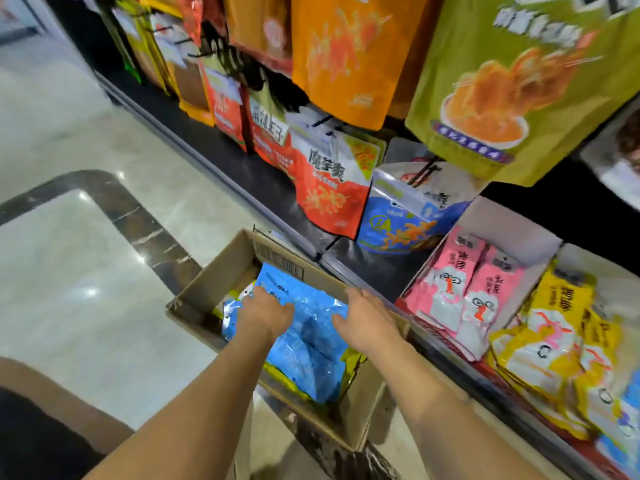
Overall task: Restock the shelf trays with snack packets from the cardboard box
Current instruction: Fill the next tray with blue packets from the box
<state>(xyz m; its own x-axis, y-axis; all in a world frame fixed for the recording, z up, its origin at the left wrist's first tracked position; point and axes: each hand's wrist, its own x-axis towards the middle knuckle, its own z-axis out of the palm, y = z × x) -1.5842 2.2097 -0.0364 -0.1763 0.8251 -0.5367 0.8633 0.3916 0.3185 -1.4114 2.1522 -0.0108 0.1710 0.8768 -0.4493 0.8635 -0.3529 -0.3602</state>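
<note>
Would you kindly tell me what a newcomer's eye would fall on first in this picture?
First come the big green pouch and the orange pouch, hanging at the top right close to the camera. Next, at lower centre, the left hand and the right hand reach down onto blue packets in the cardboard box. At the lower right lie bright pink packets and yellow packets.
</note>
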